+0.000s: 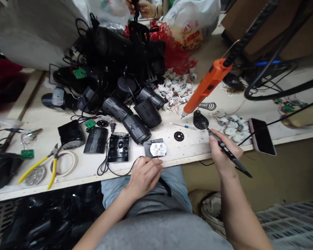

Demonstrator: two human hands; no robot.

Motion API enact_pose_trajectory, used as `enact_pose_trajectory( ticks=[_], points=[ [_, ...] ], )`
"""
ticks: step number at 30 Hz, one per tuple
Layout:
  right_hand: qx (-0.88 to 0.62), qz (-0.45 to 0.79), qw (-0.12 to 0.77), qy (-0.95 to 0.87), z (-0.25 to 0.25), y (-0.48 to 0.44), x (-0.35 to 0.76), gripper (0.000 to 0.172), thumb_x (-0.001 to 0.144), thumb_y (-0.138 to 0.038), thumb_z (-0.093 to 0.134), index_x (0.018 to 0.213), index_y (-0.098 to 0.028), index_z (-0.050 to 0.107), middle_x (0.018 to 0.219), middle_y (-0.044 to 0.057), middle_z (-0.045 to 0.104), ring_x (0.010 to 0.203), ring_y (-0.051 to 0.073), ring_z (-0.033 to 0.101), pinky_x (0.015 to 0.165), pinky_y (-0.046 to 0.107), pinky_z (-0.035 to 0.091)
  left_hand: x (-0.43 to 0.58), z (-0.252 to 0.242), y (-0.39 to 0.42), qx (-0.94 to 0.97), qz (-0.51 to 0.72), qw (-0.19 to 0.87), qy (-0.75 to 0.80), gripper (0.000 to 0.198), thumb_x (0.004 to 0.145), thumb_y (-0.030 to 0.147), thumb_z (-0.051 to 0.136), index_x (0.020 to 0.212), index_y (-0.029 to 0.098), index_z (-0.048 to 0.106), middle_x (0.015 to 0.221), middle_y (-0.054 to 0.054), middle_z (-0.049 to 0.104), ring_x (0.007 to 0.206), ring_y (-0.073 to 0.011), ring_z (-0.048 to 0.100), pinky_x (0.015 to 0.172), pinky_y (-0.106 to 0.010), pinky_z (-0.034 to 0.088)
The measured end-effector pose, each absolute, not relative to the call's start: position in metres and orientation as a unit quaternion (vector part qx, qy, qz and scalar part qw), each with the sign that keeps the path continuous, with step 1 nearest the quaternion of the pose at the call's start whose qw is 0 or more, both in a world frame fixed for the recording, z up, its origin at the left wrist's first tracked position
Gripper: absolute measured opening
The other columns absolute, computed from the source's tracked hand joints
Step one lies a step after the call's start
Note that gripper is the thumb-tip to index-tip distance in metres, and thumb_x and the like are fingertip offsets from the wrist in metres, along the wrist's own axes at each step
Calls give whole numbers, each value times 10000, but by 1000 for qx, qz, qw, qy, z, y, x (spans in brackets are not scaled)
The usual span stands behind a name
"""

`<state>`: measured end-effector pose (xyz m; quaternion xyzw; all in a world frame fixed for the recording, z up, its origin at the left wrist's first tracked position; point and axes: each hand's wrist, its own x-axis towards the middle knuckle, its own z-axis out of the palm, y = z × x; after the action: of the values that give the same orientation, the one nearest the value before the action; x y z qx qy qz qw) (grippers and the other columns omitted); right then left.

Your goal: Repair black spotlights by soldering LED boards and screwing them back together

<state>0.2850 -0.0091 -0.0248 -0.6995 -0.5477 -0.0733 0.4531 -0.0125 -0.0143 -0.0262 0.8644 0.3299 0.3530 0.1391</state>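
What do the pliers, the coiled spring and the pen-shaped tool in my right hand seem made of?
Pliers: grey metal head, by its dull sheen; smooth yellow handles, probably plastic or rubber sleeves.
Spring: likely steel wire, from its thin grey coils.
Pen-shaped tool: probably plastic, by its smooth black body with pale markings; its tip is too small to judge.

Matt black plastic was seen on pen-shaped tool, three o'clock; glossy face on phone beyond. Smooth orange plastic was noted on screwdriver, two o'clock. Bright metal was shown on LED plate, six o'clock. Glossy black plastic was seen on housing, nine o'clock; crinkled plastic on bag, one o'clock. Pale wood was shown along table edge.
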Motion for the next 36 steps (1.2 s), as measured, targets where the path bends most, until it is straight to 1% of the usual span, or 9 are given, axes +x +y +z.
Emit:
enact_pose_trajectory(
  ticks=[3,10,14,16,22,31,36],
  points=[
    [-693,-84,441,-565,-26,-9,287,236,917,-300,641,1051,-166,782,993,95,797,870,236,776,819,331,634,-15,-27,-14,866,351,135,331,103,954,154,628,1040,207,647,1039,-37,780,844,-178,639,792,-336,503],
    [-696,-91,425,-572,-27,-9,288,227,914,-293,636,1044,-174,778,1001,89,797,879,233,778,825,330,635,-17,-26,-11,856,364,149,335,125,941,149,642,1043,220,658,998,-45,774,920,-191,702,828,-347,517],
    [-691,-93,418,-583,-27,-9,289,221,912,-285,632,1039,-177,777,993,86,798,875,233,779,811,328,637,-16,-24,-11,855,369,153,331,124,944,140,639,1036,222,651,987,-32,775,913,-176,719,935,-374,513],
    [-690,-93,415,-585,-27,-9,289,224,914,-286,628,1039,-176,777,988,85,798,868,231,779,809,326,638,-16,-24,-11,853,372,153,332,124,949,140,633,1039,224,649,978,-29,774,907,-172,724,965,-384,514],
    [-684,-100,415,-592,-28,-7,290,220,916,-281,632,1035,-166,777,979,86,799,851,223,780,807,311,635,-17,-26,-10,845,384,162,336,109,956,142,618,1031,217,644,974,-47,759,911,-180,722,952,-386,560],
    [-681,-97,421,-592,-32,-10,291,223,916,-270,636,1049,-160,777,983,95,798,858,224,776,815,317,624,-16,-25,-10,845,395,167,320,113,947,121,631,1034,192,624,981,-59,744,932,-174,709,971,-368,578],
    [-705,-71,452,-542,-32,-9,292,226,909,-309,662,1022,-160,787,961,100,794,858,223,758,805,325,603,-16,-27,-11,844,396,164,322,109,944,120,642,1032,182,623,983,-60,740,935,-170,703,979,-373,576]
  ],
)
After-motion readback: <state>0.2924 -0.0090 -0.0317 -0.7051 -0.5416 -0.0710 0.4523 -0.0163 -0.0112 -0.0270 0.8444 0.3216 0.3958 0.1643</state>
